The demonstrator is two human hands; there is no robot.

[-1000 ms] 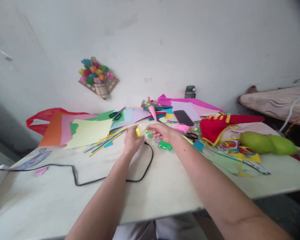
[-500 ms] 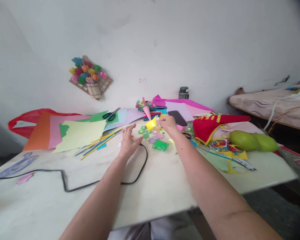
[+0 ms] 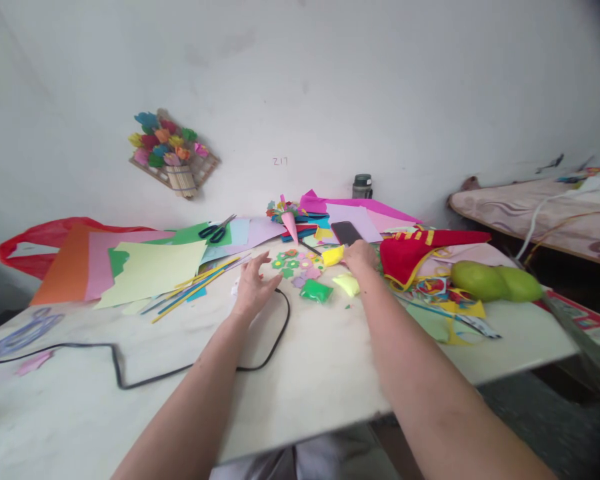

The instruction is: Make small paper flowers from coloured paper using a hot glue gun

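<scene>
My right hand (image 3: 361, 256) is closed at the edge of a small yellow packet (image 3: 333, 256), which sticks out to the left of the fingers. My left hand (image 3: 254, 285) hovers with its fingers apart and nothing visible in them. Under its palm a white thing (image 3: 235, 288) shows, mostly hidden, with a black cable (image 3: 286, 327) running from beside it. Between the hands lie small paper flowers (image 3: 291, 264), a green packet (image 3: 316, 291) and a pale yellow packet (image 3: 347, 285). A phone (image 3: 346, 233) rests just behind my right hand.
Left are coloured paper sheets (image 3: 153, 273), scissors (image 3: 217, 231) and thin strips (image 3: 195, 290). A pink paper cone (image 3: 289, 225) with flowers stands at the back. Right are red cloth (image 3: 405, 257), green fruits (image 3: 480, 280) and paper scraps (image 3: 460, 310). A bottle (image 3: 362, 187) stands by the wall.
My right hand has moved to the right with the yellow packet, uncovering more of the paper flowers and the pale yellow packet. My left hand has hardly moved; the view has shifted slightly.
</scene>
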